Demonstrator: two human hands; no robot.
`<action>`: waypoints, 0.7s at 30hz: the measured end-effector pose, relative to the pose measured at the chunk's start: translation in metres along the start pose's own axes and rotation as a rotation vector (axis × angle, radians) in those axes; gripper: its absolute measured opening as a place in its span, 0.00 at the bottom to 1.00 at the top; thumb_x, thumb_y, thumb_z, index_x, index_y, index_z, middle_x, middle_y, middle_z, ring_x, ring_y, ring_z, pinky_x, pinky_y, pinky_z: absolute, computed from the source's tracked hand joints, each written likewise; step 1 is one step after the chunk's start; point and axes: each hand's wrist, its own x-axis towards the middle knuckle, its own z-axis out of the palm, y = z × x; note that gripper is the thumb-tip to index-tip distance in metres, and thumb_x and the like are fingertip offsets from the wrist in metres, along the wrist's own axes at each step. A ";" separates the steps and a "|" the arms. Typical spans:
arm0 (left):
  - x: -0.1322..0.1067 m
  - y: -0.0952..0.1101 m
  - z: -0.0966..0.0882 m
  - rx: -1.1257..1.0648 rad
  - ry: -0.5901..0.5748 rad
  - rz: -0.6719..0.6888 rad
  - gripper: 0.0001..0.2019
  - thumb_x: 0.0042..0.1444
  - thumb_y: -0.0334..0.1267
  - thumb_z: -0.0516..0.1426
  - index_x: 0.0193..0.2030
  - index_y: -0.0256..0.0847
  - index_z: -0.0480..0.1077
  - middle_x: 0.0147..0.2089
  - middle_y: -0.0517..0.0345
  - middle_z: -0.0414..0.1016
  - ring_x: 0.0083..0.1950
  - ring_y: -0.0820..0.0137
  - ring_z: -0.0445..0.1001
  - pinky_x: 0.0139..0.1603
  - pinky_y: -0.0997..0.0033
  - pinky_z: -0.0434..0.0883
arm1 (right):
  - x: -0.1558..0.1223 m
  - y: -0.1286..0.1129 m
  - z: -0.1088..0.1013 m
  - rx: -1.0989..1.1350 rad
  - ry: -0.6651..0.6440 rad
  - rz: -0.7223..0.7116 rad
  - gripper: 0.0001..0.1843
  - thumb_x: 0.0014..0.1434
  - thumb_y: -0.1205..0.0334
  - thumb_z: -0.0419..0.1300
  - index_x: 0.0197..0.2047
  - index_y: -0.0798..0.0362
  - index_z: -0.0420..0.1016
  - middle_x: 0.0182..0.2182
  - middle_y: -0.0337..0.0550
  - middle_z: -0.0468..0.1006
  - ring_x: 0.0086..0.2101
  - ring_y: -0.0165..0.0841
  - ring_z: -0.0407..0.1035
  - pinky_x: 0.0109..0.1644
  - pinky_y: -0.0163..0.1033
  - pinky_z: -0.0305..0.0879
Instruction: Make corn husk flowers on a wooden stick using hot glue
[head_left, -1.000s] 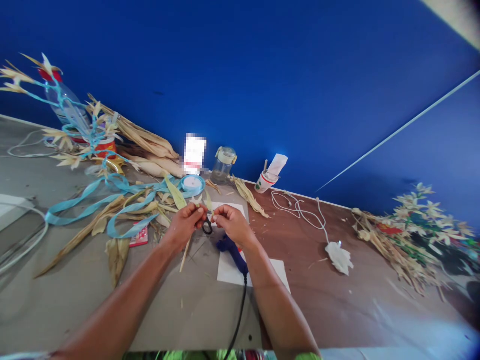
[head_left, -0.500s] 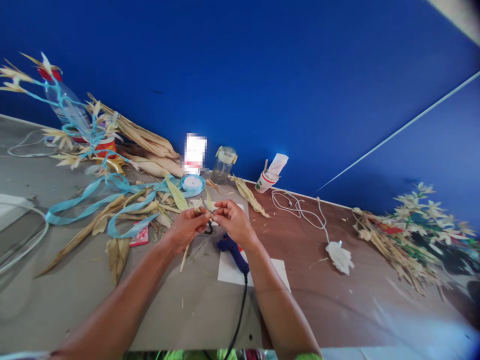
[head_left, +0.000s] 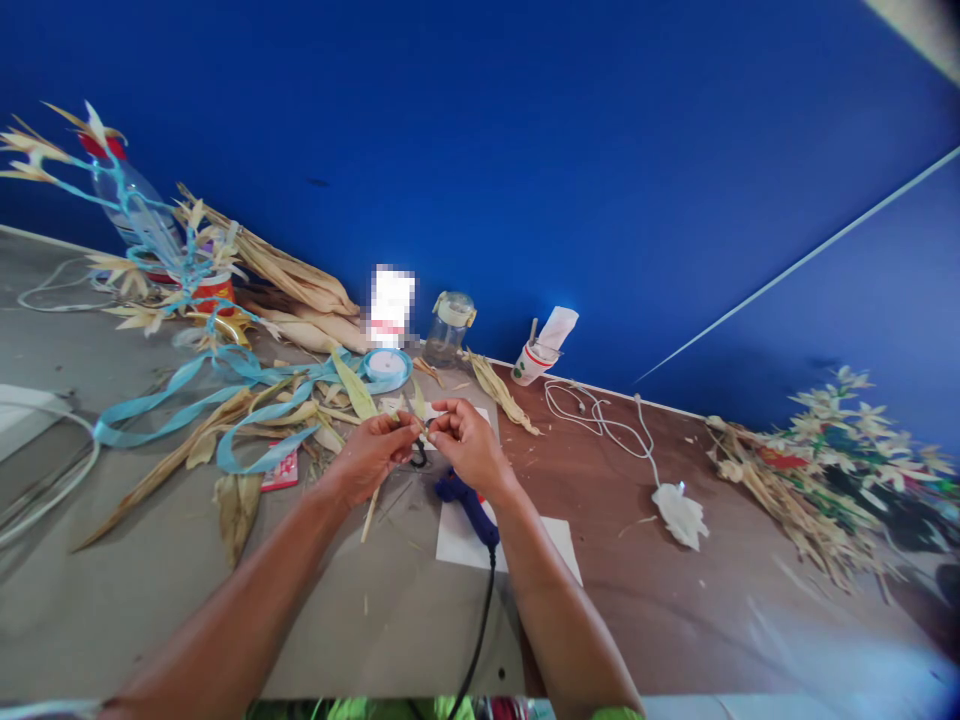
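Observation:
My left hand (head_left: 370,455) and my right hand (head_left: 466,440) meet over the middle of the table, fingertips pinched together on a small piece of dried husk (head_left: 420,428). A thin pale husk strip (head_left: 369,512) hangs down from under my left hand. Black scissor handles (head_left: 418,458) lie on the table just below the fingertips. A blue glue gun (head_left: 466,503) rests on white paper (head_left: 459,540) under my right wrist, its black cord (head_left: 474,640) running toward me.
Dried corn husks (head_left: 292,290), light blue ribbon (head_left: 187,420) and a ribbon spool (head_left: 386,367) cover the left. A glass jar (head_left: 448,328), a paper cup (head_left: 534,360), a white cable (head_left: 600,415) and a bouquet of husk flowers (head_left: 825,470) stand to the back and right.
Both hands have risen slightly and drawn closer, fingertips now pinching together above the scissors. The rest of the table is unchanged.

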 end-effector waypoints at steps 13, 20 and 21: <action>0.000 0.003 0.008 -0.127 0.169 0.118 0.09 0.39 0.32 0.63 0.24 0.36 0.66 0.19 0.69 0.60 0.18 0.83 0.53 0.22 0.80 0.55 | -0.014 -0.020 0.011 -0.354 0.166 -0.064 0.08 0.52 0.64 0.53 0.28 0.54 0.73 0.23 0.38 0.73 0.26 0.29 0.66 0.32 0.33 0.61; -0.002 -0.004 0.009 0.040 0.146 0.166 0.08 0.42 0.36 0.62 0.26 0.37 0.67 0.22 0.66 0.62 0.23 0.80 0.58 0.24 0.79 0.56 | -0.010 -0.016 0.019 -0.348 0.278 -0.032 0.08 0.50 0.64 0.54 0.26 0.55 0.74 0.23 0.39 0.75 0.25 0.30 0.67 0.32 0.33 0.62; -0.002 -0.005 0.009 0.077 0.142 0.181 0.08 0.43 0.37 0.62 0.27 0.37 0.68 0.22 0.66 0.62 0.23 0.80 0.58 0.24 0.79 0.56 | -0.010 -0.016 0.019 -0.347 0.281 -0.036 0.08 0.50 0.64 0.54 0.26 0.55 0.74 0.23 0.39 0.75 0.25 0.30 0.67 0.32 0.33 0.62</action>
